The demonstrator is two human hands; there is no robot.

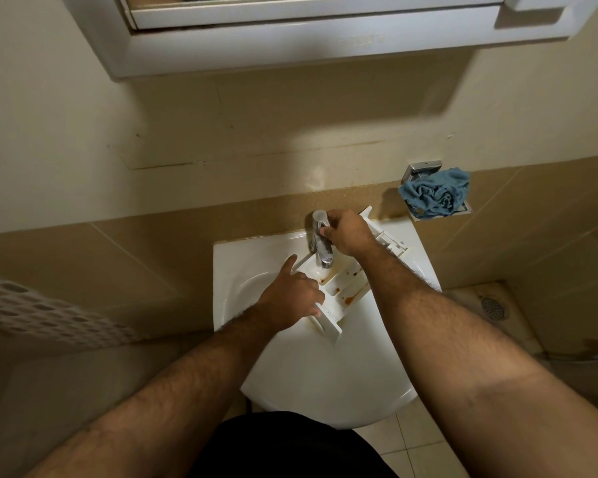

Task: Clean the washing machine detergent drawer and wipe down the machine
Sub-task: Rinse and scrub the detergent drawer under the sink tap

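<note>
The right hand (347, 232) has its fingers curled around the tap lever (320, 217), just above frame centre. The left hand (290, 298), forefinger stretched out, the rest gripping, steadies the detergent drawer (342, 288) lying slantwise in the white sink (235, 270), its compartments spotted brown under the spout. This looks like the rinsing step; no water shows yet. Next, probably, the lever opens. A blue cloth (435, 193) waits on the right.
</note>
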